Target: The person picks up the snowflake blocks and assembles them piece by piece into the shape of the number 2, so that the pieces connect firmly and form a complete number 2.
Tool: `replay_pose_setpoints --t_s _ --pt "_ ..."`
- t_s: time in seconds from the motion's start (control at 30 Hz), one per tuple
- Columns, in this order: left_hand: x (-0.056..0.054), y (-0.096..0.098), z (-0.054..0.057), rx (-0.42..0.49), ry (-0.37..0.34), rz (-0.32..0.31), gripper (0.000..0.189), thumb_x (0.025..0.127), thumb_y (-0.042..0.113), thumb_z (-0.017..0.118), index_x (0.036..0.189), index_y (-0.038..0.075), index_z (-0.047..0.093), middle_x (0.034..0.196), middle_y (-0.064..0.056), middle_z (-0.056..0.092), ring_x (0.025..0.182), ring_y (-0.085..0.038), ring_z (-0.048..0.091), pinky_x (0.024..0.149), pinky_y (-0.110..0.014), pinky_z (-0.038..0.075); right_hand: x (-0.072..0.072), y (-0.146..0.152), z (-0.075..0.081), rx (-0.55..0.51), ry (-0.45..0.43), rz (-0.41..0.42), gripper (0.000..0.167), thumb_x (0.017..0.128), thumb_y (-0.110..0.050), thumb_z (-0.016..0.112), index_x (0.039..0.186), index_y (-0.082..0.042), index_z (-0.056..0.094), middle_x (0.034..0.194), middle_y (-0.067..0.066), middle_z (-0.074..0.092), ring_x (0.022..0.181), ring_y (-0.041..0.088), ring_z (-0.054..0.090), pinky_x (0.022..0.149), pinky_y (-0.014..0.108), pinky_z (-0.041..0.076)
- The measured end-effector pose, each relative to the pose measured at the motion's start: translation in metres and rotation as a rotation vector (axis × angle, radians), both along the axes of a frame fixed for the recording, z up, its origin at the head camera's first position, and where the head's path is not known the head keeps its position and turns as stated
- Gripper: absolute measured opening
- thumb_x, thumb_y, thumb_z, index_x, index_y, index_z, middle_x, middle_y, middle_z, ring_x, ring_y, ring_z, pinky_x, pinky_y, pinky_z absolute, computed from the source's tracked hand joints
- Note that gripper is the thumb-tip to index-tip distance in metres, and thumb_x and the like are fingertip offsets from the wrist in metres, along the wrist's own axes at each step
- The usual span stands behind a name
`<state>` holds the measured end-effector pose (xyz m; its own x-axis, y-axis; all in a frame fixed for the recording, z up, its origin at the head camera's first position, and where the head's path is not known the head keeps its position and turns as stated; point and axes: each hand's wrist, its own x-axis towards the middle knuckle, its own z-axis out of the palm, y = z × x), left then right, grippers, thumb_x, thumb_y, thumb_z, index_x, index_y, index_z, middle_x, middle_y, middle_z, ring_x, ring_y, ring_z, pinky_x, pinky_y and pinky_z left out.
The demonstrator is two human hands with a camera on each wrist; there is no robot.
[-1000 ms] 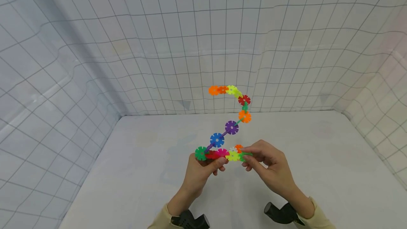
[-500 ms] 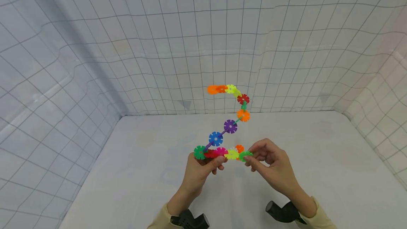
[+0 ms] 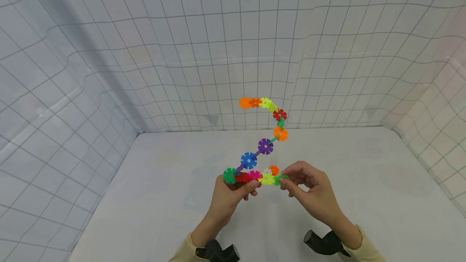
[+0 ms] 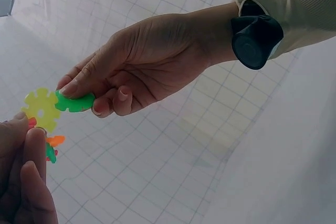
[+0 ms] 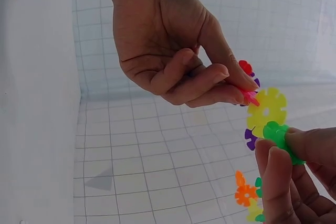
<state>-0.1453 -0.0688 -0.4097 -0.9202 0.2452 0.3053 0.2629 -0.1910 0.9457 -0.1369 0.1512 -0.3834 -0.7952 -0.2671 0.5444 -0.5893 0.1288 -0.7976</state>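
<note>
A chain of colourful notched plastic snowflake discs point(image 3: 265, 146) curves up and away from both hands in the head view. My left hand point(image 3: 226, 202) grips its near end, the thumb on a pink disc point(image 3: 255, 175) beside a red one. A bright green disc point(image 4: 74, 102) is pinched between the thumb and forefinger of my right hand point(image 3: 312, 189). It meets the edge of a yellow disc point(image 5: 266, 111), which sits between the two hands. Behind these show a white disc and an orange disc point(image 3: 274, 170). Fingers partly cover the pink and green discs.
Under the hands spreads a white tabletop point(image 3: 164, 189). White walls with a dark grid of lines point(image 3: 233, 51) rise at the back and both sides. A black camera point(image 3: 325, 242) is strapped at the right wrist, another point(image 3: 218, 252) at the left.
The chain shifts slightly left, then back. My right forefinger draws back from over the orange disc, and the green disc turns a little in the pinch.
</note>
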Motion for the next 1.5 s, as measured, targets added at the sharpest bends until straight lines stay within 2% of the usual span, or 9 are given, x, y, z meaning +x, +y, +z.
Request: replay_pose_setpoints --t_s 0.17,0.33,0.57,0.73,1.0,1.27,1.5 --pt "0.0006 0.0017 -0.0007 0.008 0.0 -0.004 0.023 0.087 0.012 0.07 0.095 -0.009 0.067 0.081 -0.027 0.065 0.064 -0.016 0.065 0.054 -0.025 0.05 -0.0001 0.0009 -0.003 -0.032 0.021 0.023 0.022 0.082 0.012 0.066 0.098 -0.003 0.061 0.084 0.008 0.065 0.067 0.015 0.064 0.051 0.03 0.053" --pt "0.0017 0.0041 -0.0011 0.0 0.0 -0.001 0.023 0.087 0.012 0.07 0.094 -0.009 0.067 0.08 -0.025 0.066 0.063 -0.016 0.065 0.054 -0.025 0.05 0.0 0.0006 -0.0063 -0.087 0.069 0.06 0.02 0.083 0.012 0.065 0.098 -0.001 0.062 0.081 0.01 0.061 0.065 0.016 0.064 0.05 0.029 0.053" --pt "0.0019 0.0042 -0.0008 -0.035 -0.004 -0.011 0.02 0.087 0.011 0.069 0.095 -0.007 0.067 0.079 -0.025 0.066 0.062 -0.017 0.064 0.053 -0.026 0.05 -0.0002 -0.0007 -0.0072 -0.13 0.095 0.087 0.027 0.078 0.02 0.065 0.096 0.0 0.063 0.079 0.008 0.06 0.063 0.016 0.063 0.05 0.029 0.053" --pt "0.0014 0.0034 0.001 -0.05 -0.003 -0.038 0.02 0.087 0.011 0.07 0.095 -0.007 0.067 0.077 -0.023 0.067 0.062 -0.019 0.065 0.052 -0.027 0.05 -0.0005 0.0005 -0.0072 -0.125 0.098 0.091 0.029 0.076 0.022 0.064 0.094 -0.001 0.063 0.078 0.006 0.06 0.062 0.015 0.063 0.051 0.029 0.053" --pt "0.0014 0.0022 0.0012 -0.055 -0.043 -0.071 0.022 0.087 0.01 0.069 0.092 -0.012 0.067 0.075 -0.021 0.067 0.064 -0.02 0.067 0.054 -0.028 0.052 -0.0009 0.0008 -0.0045 -0.123 0.162 0.14 0.032 0.073 0.026 0.065 0.092 0.0 0.064 0.077 0.007 0.059 0.063 0.015 0.063 0.053 0.028 0.054" --pt "0.0017 0.0021 0.001 -0.072 -0.027 -0.058 0.02 0.087 0.008 0.07 0.092 -0.011 0.067 0.075 -0.022 0.067 0.064 -0.021 0.067 0.056 -0.03 0.054 0.0005 -0.0014 -0.0025 -0.048 0.158 0.064 0.034 0.071 0.025 0.068 0.088 -0.005 0.064 0.075 0.001 0.059 0.06 0.012 0.06 0.054 0.028 0.054" --pt "0.0014 0.0039 0.001 -0.062 -0.045 -0.076 0.02 0.087 0.006 0.069 0.091 -0.013 0.067 0.073 -0.022 0.066 0.064 -0.02 0.067 0.057 -0.032 0.054 -0.0006 -0.002 -0.003 -0.02 0.153 0.069 0.032 0.073 0.022 0.068 0.087 -0.006 0.063 0.076 0.001 0.059 0.06 0.014 0.06 0.053 0.028 0.054"
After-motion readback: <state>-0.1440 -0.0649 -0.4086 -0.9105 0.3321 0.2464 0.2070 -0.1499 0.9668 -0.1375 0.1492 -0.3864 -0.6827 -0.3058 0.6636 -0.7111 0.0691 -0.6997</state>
